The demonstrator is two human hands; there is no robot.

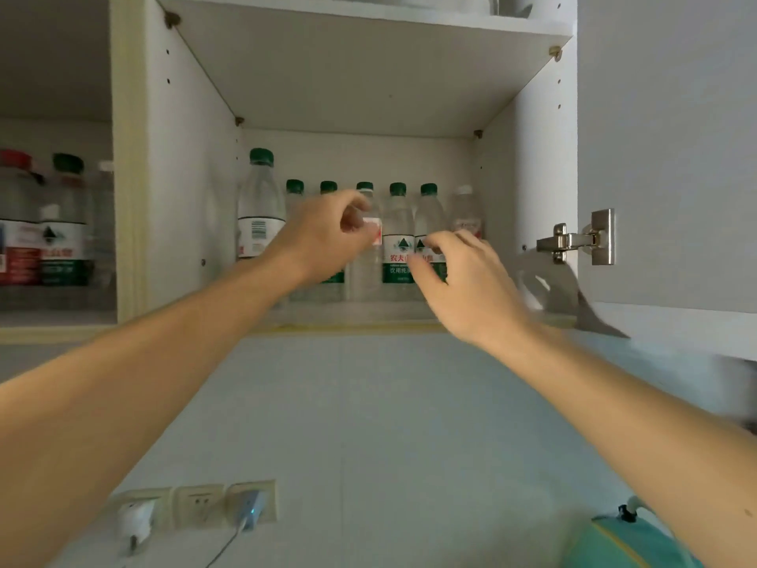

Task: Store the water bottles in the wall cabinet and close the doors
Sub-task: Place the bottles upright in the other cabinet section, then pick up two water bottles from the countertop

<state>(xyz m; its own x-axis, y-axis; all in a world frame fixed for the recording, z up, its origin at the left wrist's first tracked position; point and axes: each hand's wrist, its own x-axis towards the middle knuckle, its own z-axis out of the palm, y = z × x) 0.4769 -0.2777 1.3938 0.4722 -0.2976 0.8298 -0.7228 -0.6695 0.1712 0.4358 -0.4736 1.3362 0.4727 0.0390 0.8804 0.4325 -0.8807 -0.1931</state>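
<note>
1. Green-capped water bottles stand upright on the lower shelf of the open wall cabinet (192,190), long axes vertical. From the left I note one tall bottle (259,202), then a row of smaller bottles (398,235) reaching to a white-capped bottle (466,211) at the far right.

2. Further bottles (61,223) stand in the neighbouring compartment to the left, blurred; I cannot read their labels.

3. I see the left hand (323,235) raised in front of the row's left half. Its fingers (356,217) are curled loosely, thumb and forefinger near the red-and-white label of one small bottle (370,256). Whether they pinch that label or merely hang in front of it, I cannot tell.

4. The right hand (463,280) sits lower and to the right, in front of the green-labelled bottles. Its fingers are bent and partly spread, with nothing clasped; any contact with the labels is unclear.

5. Judgement: storage looks largely done. The open right door (663,157), carried on its steel hinge (573,239), lies just right of the right hand, which is the nearer hand for closing it.

6. No left door is in view.
</note>
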